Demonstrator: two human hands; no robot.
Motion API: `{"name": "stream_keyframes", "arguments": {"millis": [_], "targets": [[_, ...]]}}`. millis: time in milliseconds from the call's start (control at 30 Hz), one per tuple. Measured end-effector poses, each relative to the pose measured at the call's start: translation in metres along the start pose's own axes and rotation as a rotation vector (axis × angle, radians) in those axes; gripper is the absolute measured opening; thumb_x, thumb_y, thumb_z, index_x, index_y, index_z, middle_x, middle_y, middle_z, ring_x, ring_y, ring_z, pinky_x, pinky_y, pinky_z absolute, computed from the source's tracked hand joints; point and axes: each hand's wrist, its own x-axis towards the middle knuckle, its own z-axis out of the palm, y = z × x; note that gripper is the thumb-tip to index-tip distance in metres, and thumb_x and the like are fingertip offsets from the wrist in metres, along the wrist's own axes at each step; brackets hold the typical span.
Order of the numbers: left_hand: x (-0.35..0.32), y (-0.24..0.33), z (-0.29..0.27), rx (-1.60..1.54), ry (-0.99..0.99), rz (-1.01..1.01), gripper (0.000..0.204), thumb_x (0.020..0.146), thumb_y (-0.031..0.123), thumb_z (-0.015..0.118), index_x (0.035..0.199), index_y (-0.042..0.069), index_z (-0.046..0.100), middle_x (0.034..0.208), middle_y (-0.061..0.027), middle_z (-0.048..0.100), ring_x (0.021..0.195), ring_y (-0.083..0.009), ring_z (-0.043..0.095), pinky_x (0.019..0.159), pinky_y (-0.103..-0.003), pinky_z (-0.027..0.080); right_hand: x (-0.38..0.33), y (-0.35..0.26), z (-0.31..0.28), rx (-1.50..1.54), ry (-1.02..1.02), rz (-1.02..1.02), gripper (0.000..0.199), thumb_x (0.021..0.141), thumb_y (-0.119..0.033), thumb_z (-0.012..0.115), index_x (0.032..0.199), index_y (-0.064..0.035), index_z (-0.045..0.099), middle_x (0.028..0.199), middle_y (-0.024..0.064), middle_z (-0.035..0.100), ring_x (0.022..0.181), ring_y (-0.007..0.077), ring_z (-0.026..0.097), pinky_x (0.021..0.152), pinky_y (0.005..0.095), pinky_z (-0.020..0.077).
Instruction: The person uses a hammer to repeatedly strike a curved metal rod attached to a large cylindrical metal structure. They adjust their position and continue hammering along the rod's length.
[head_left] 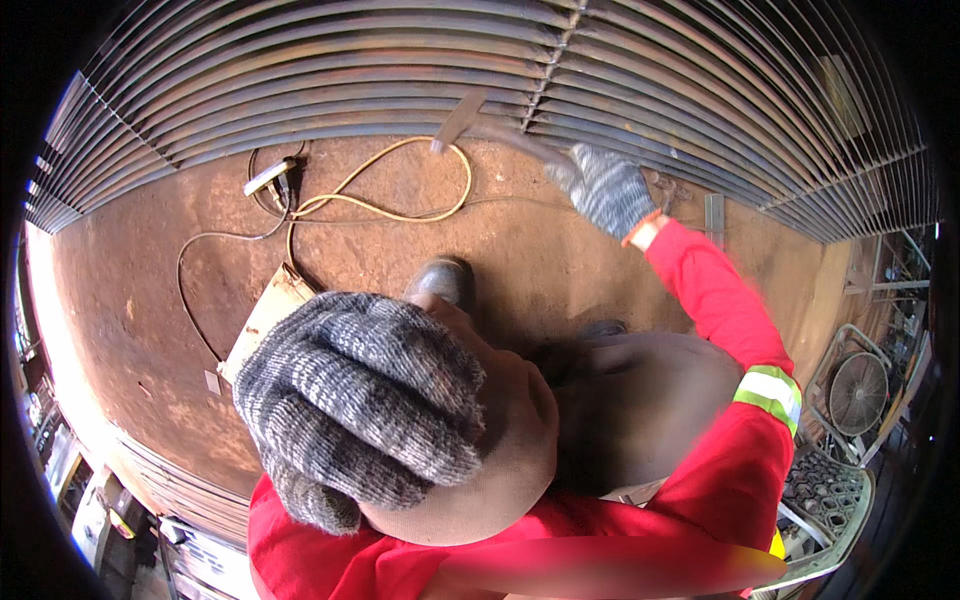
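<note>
My right hand (pixel 608 192), in a grey knitted glove, is closed round the handle of a hammer (pixel 458 122). The hammer's head, slightly blurred, lies over the lowest bars of a steel bar grille (pixel 400 72) and the edge of a rusty metal plate; whether it touches them I cannot tell. Close to the camera, my left hand (pixel 360 400) wears the same kind of glove. Its fingers are bent a little, with gaps between them, over my left knee (pixel 515 440), and nothing shows in them. Its palm is hidden.
On the rusty plate (pixel 130 280) lie a looped yellow cable (pixel 400 216), a small pale box with leads (pixel 268 176) and a cardboard piece (pixel 275 305) beside my left hand. A boot (pixel 442 280) stands there too. At the right are a round fan (pixel 858 392) and a chair (pixel 830 500).
</note>
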Motion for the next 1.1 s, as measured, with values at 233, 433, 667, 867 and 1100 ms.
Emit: {"name": "stream_keyframes", "arguments": {"millis": [233, 433, 667, 867, 1100], "targets": [[0.0, 0.001, 0.002, -0.011, 0.007, 0.0, 0.037, 0.091, 0.036, 0.055, 0.086, 0.002, 0.07, 0.088, -0.0195, 0.07, 0.071, -0.0334, 0.066, 0.068, -0.044, 0.054, -0.011, 0.032, 0.012, -0.126, 0.04, 0.116, 0.049, 0.092, -0.046, 0.054, 0.101, 0.0003, 0.065, 0.08, 0.0244, 0.066, 0.073, 0.0414, 0.064, 0.065, 0.0485, 0.0506], [-0.006, 0.006, 0.002, -0.004, -0.003, -0.008, 0.037, 0.091, 0.036, 0.055, 0.087, 0.002, 0.07, 0.089, -0.0193, 0.07, 0.072, -0.0333, 0.066, 0.068, -0.044, 0.054, -0.018, -0.006, -0.01, 0.026, -0.016, -0.022, 0.046, 0.091, -0.045, 0.056, 0.092, -0.0003, 0.065, 0.072, 0.0241, 0.063, 0.066, 0.0424, 0.062, 0.06, 0.0495, 0.0491], [0.003, 0.002, -0.005, -0.013, -0.037, 0.01, 0.037, 0.091, 0.036, 0.056, 0.088, 0.002, 0.07, 0.09, -0.019, 0.07, 0.074, -0.033, 0.066, 0.069, -0.044, 0.054, -0.015, 0.03, 0.024, 0.203, -0.088, 0.216, 0.055, 0.095, -0.049, 0.049, 0.087, 0.0026, 0.063, 0.068, 0.0267, 0.061, 0.064, 0.0433, 0.06, 0.058, 0.0503, 0.0473], [-0.006, 0.005, -0.002, 0.002, -0.029, -0.002, 0.037, 0.091, 0.036, 0.056, 0.089, 0.003, 0.071, 0.091, -0.0188, 0.07, 0.075, -0.0328, 0.066, 0.069, -0.044, 0.054, -0.032, -0.022, -0.003, 0.094, 0.008, 0.016, 0.053, 0.093, -0.049, 0.052, 0.081, 0.0011, 0.062, 0.063, 0.0253, 0.059, 0.06, 0.043, 0.06, 0.057, 0.0501, 0.0478], [-0.001, 0.001, -0.001, -0.018, -0.044, 0.001, 0.037, 0.091, 0.036, 0.056, 0.09, 0.003, 0.071, 0.092, -0.0185, 0.07, 0.076, -0.0326, 0.066, 0.07, -0.044, 0.053, -0.003, 0.024, 0.006, 0.121, -0.095, 0.259, 0.051, 0.094, -0.046, 0.052, 0.097, 0.003, 0.065, 0.081, 0.0281, 0.064, 0.076, 0.0443, 0.062, 0.068, 0.0491, 0.0494]]}}
